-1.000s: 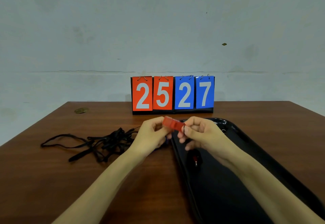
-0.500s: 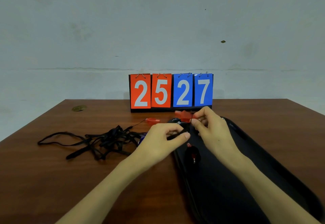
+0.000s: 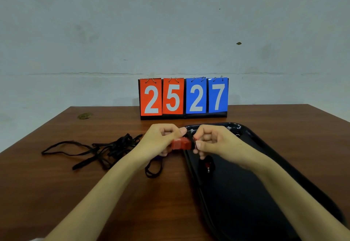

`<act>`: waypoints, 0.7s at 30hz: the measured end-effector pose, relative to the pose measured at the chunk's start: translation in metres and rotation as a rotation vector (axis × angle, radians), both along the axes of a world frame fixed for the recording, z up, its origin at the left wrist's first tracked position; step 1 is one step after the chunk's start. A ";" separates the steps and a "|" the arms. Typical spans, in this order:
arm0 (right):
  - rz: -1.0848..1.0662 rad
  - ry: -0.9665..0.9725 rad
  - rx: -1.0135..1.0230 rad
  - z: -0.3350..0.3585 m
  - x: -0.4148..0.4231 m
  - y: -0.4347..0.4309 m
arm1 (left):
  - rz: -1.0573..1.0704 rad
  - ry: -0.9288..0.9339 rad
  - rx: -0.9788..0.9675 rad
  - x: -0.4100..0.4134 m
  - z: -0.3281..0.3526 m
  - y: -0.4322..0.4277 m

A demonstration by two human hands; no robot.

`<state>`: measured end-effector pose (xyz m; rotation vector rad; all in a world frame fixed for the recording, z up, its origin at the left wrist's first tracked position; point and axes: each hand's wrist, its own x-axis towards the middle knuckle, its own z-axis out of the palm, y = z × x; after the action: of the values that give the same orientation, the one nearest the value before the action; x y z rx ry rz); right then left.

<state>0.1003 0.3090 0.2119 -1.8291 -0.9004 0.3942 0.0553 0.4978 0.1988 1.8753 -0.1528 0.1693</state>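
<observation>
Far to the left of the hands, a tangle of black cords (image 3: 106,150) lies on the wooden table (image 3: 75,193), well apart from the work. Just below the left hand, one black loop (image 3: 153,172) trails onto the table beside a small purple bit that is too hidden to identify.

The left hand (image 3: 161,140) is curled, its thumb and fingers gripping the left end of the red whistle (image 3: 180,143). The whistle is held between the two hands, above the near left edge of the black tray (image 3: 265,193). The right hand (image 3: 214,142) is curled too, its fingertips pinching at the whistle's right end, where a thin dark strand seems to cross it. Whether that strand is already through a ring cannot be told.

Below the right hand, a small dark piece with a red spot (image 3: 207,165) rests on the tray. Beyond both hands stands a scoreboard (image 3: 183,97) reading 25 and 27.

The step in hand looks like fitting a cord to the whistle's end. The next move probably calls for a steady left grip while the right fingertips work the thin strand through and draw it snug. It is small work close to the fingers, so the whistle should not twist.
</observation>
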 end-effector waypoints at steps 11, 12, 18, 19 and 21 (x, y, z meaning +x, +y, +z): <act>-0.264 0.301 0.467 -0.002 0.010 -0.001 | -0.052 -0.005 -0.053 0.000 -0.010 -0.018; -0.301 0.325 0.492 -0.003 0.011 -0.001 | -0.039 -0.016 -0.023 0.000 -0.010 -0.020; -0.545 0.257 0.392 -0.012 0.018 0.001 | -0.004 -0.150 0.393 -0.005 -0.017 -0.030; -0.568 0.179 0.340 -0.013 0.017 0.002 | 0.006 -0.200 0.525 -0.007 -0.018 -0.031; -0.595 -0.072 0.207 -0.016 0.014 0.004 | 0.067 -0.370 0.782 -0.009 -0.019 -0.030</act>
<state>0.1144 0.3131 0.1958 -1.8229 -0.3891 -0.1350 0.0463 0.4678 0.1797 2.6124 -0.4613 0.5672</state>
